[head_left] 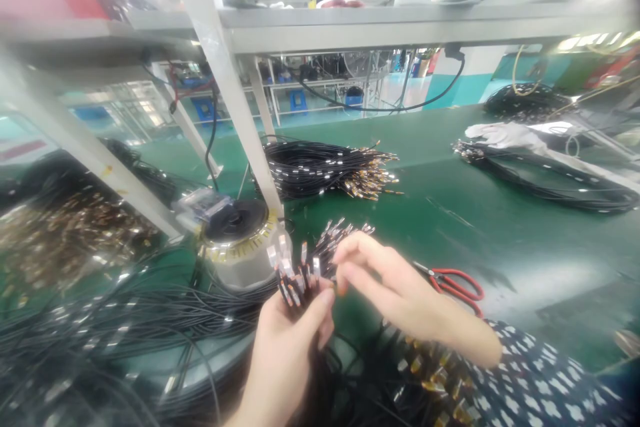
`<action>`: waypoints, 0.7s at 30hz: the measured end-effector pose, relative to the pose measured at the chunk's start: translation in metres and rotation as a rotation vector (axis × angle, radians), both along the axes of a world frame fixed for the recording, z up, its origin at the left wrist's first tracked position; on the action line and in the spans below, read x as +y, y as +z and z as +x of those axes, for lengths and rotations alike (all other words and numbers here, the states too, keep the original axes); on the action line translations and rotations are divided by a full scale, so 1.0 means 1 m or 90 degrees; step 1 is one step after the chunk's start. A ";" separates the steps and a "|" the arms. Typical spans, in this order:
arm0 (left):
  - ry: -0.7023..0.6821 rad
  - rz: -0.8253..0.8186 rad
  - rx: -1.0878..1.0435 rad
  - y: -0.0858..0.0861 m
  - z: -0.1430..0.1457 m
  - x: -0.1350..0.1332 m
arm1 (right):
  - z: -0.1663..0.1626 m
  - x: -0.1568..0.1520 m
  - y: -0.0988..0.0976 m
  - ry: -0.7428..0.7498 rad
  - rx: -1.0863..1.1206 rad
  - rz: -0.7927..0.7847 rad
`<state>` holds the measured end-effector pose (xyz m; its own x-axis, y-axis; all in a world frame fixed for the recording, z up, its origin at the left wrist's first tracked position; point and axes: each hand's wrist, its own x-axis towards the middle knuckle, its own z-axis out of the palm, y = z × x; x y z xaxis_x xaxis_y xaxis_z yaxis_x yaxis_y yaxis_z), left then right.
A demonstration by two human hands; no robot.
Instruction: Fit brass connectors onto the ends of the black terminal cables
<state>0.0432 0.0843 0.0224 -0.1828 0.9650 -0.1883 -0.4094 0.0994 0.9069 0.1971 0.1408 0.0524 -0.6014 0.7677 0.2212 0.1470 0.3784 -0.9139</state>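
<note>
My left hand (293, 340) is wrapped round a bunch of thin black cables (290, 287) whose silvery ends stick up above the thumb. Close to its right, my right hand (385, 280) has its fingers bent inward, tips drawn together beside the bunch. Whatever lies between those fingertips is too small to make out. Just behind both hands, more cable ends (337, 237) with metal tips lie on the green table (425, 227). Red-handled scissors or pliers (455, 283) rest past my right wrist.
A round tape dispenser (237, 247) stands left of my hands, by a white shelf post (240, 107). Coiled cables (320, 170) lie behind, and another coil (550, 180) is at right. Loose cables (125, 327) spread at left. A shelf beam (380, 33) crosses above.
</note>
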 end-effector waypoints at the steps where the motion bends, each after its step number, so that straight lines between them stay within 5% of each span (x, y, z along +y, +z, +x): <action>1: -0.002 -0.002 -0.001 0.000 0.000 0.000 | -0.001 0.000 -0.001 -0.013 -0.004 -0.005; 6: 0.010 -0.013 -0.009 -0.002 -0.001 0.003 | -0.008 0.000 -0.017 -0.133 0.058 -0.103; 14: 0.039 0.011 -0.039 -0.002 0.003 0.003 | -0.008 -0.002 -0.022 -0.189 0.065 -0.114; 21: 0.027 0.030 0.015 -0.003 0.002 0.000 | -0.010 0.002 -0.012 -0.128 0.110 -0.176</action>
